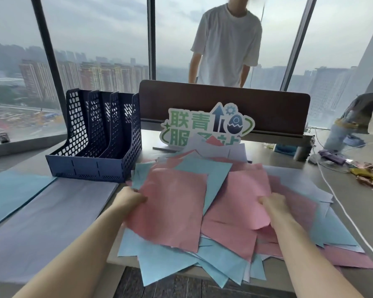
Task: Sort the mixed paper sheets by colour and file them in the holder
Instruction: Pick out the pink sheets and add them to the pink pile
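Sorting is under way: left hand (pixel 130 197) and right hand (pixel 271 203) each pinch a pink paper sheet (pixel 170 209) atop the mixed pile (pixel 224 254) on the grey tabletop (pixel 342 203). Next, probably stacking pinks; the dark blue slotted plastic holder (pixel 99 143) waits at ten o'clock.

Both hands, left (pixel 130 197) and right (pixel 271 203), pinch pink sheets (pixel 172 203) atop the mixed pile (pixel 224 254).

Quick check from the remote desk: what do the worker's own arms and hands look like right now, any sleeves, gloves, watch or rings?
Both arms are bare from the frame's lower edge to the fingers; no sleeve reaches into view. The left hand and right hand wear no gloves. No watch, band or ring shows on either wrist or on the visible fingers, and no cables or markings run along the forearms.
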A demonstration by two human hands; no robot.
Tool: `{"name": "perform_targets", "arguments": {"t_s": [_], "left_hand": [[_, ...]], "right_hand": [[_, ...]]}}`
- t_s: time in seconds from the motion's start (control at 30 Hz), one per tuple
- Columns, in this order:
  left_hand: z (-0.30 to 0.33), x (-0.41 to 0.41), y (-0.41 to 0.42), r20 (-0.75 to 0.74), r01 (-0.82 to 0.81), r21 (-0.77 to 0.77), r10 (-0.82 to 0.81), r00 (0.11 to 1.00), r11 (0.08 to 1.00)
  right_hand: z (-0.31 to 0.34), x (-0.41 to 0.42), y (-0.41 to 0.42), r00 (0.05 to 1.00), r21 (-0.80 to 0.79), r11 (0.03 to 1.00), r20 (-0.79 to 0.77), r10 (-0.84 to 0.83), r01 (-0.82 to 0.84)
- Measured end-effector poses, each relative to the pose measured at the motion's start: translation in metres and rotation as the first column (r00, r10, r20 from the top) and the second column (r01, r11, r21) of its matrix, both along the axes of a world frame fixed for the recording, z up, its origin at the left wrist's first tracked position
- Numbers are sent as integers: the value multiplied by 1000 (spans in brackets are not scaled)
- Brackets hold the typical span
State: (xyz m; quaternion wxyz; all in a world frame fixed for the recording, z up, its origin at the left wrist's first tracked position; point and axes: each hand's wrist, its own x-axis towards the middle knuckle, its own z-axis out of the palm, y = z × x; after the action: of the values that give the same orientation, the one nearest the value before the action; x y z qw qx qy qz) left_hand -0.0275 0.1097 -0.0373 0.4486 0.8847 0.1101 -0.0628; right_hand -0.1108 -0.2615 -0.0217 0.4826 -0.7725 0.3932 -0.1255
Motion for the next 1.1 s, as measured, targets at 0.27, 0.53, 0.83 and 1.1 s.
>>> {"name": "perform_targets", "arguments": {"t_s": [0.27, 0.53, 0.83, 1.1], "left_hand": [[-10, 1, -12, 42, -163, -375, 192, 980, 913], [-12, -15, -37, -53, -89, -539, 71, 996, 837], [-7, -25, -59, -199, -183, -710, 55, 978, 680], [-12, -14, -55, -86, -93, -486, 59, 995, 869]], "right_hand": [[35, -2, 11, 658, 331, 861, 555, -508, 385], [17, 18, 78, 847, 553, 833, 431, -311, 24], [-38, 26, 144, 969, 458, 881, 247, 5, -121], [-1, 2, 129, 917, 451, 801, 141, 372, -394]]}}
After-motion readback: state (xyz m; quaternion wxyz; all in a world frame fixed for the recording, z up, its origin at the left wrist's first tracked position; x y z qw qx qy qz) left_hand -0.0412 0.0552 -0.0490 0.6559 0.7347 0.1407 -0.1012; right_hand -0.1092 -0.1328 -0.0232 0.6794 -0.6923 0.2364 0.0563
